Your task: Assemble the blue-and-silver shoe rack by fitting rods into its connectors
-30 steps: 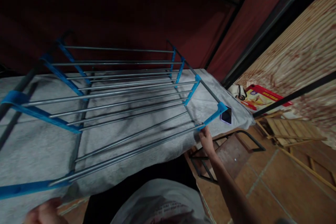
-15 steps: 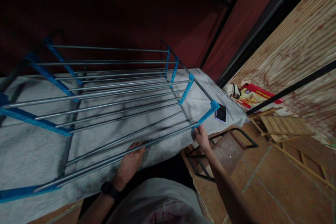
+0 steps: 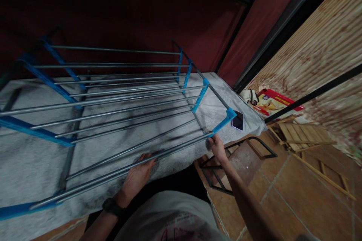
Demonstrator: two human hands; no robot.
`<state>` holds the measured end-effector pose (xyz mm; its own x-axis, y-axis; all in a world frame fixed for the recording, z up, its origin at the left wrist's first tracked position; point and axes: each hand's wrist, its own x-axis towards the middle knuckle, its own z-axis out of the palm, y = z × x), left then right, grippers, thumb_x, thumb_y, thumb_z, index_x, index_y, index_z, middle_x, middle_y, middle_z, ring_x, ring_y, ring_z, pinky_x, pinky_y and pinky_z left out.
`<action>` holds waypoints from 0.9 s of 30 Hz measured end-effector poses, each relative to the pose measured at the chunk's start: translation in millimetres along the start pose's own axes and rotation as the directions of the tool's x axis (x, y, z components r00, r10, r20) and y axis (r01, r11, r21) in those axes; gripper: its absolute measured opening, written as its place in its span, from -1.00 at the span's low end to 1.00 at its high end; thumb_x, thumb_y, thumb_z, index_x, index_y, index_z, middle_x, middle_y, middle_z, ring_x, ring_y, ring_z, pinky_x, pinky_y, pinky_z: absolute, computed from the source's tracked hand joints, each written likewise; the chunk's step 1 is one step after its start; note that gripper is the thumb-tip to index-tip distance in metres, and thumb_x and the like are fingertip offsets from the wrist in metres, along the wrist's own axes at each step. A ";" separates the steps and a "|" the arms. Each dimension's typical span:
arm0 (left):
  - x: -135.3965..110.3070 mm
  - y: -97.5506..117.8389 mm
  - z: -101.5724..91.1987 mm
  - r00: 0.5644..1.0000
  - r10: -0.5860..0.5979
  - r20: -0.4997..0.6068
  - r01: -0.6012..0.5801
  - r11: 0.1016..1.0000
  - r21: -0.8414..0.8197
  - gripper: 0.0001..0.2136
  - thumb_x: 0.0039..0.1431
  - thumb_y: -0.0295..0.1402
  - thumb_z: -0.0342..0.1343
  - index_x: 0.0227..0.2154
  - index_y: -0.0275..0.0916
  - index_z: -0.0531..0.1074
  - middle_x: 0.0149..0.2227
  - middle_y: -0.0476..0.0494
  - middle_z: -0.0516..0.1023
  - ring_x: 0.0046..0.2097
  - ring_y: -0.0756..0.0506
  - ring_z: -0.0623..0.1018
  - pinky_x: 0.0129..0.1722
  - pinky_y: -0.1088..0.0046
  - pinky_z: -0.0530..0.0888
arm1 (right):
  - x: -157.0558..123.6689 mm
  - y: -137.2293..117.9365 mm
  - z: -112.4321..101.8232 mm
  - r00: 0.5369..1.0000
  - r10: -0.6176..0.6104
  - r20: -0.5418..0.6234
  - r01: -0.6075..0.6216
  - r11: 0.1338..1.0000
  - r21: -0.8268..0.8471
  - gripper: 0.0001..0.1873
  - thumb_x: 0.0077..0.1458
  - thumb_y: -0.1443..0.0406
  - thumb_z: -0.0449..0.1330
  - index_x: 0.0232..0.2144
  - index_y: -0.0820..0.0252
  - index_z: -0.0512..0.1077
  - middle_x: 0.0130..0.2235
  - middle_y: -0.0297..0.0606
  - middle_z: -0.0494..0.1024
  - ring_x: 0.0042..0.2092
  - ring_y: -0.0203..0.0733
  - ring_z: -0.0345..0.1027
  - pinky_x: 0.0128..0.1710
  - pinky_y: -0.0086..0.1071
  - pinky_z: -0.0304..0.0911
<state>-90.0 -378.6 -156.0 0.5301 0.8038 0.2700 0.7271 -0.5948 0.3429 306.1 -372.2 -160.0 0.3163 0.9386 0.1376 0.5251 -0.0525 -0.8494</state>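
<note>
Head view: you have one camera here, looking down on both hands and the metal rack (image 3: 121, 98).
Rack: stands on the grey cloth (image 3: 34, 162) in front of you, its tubes running left to right between blue brackets; the cloth probably cushions its feet.
Right hand (image 3: 217, 147): your fingers are closed around the near lower end of the right-hand blue bracket (image 3: 223, 123), where the front tubes (image 3: 183, 145) meet it, likely to steady that corner.
Left hand (image 3: 140, 173): well apart from your right, its fingers reaching under the front tubes (whether they grip or merely rest, you cannot tell from here), perhaps to support them partway along.
Phone (image 3: 238, 121): lies on the cloth just beyond the bracket, seemingly set aside within your reach.
</note>
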 end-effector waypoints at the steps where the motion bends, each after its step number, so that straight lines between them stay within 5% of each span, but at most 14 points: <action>1: -0.7 -1.2 1.3 1.000 -0.007 0.009 0.007 1.000 -0.004 -0.66 0.36 -0.34 -0.18 -0.02 -0.16 0.49 -0.10 -0.23 0.59 0.01 -0.22 0.55 -0.05 0.23 0.53 | 0.0 -0.3 -0.2 1.000 -0.002 0.005 0.002 1.000 0.001 -0.69 0.13 0.15 0.06 -0.12 0.14 0.40 -0.14 -0.14 0.60 -0.07 -0.06 0.45 0.03 -0.17 0.30; 20: -3.4 1.5 -1.7 0.993 -0.038 0.112 0.040 0.999 -0.022 -0.62 0.37 -0.34 -0.16 0.09 -0.15 0.46 -0.01 -0.21 0.60 0.06 -0.23 0.55 0.11 0.16 0.45 | -7.4 -8.7 3.4 1.000 0.029 0.007 -0.029 0.999 0.018 -0.66 0.09 0.13 0.09 -0.11 0.14 0.41 -0.14 -0.17 0.60 -0.07 -0.05 0.46 0.01 -0.14 0.33; 24: -30.3 19.0 -23.8 0.993 -0.087 0.082 0.083 0.995 0.056 -0.65 0.39 -0.32 -0.09 0.15 -0.13 0.40 0.08 -0.18 0.55 0.08 -0.19 0.53 0.12 0.19 0.41 | -12.1 -3.7 1.9 0.999 0.042 0.027 -0.043 0.997 0.071 -0.58 0.07 0.07 0.13 -0.08 0.18 0.41 -0.07 -0.10 0.58 -0.06 -0.02 0.45 0.06 -0.06 0.29; 27: -76.4 18.0 -42.2 0.979 -0.204 -0.009 0.204 0.978 0.052 -0.75 0.40 -0.32 -0.09 -0.07 -0.14 0.50 -0.06 -0.15 0.59 -0.02 -0.14 0.54 0.05 0.25 0.44 | -10.8 10.3 -0.6 0.997 0.065 0.045 -0.069 0.994 0.079 -0.52 0.04 0.04 0.20 -0.05 0.18 0.42 -0.07 -0.09 0.58 -0.05 -0.01 0.46 0.07 -0.04 0.29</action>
<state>-135.9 -451.3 -132.5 0.3671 0.9078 0.2028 0.8415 -0.4170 0.3435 308.5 -383.0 -169.9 0.3139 0.9476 0.0588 0.4380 -0.0896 -0.8945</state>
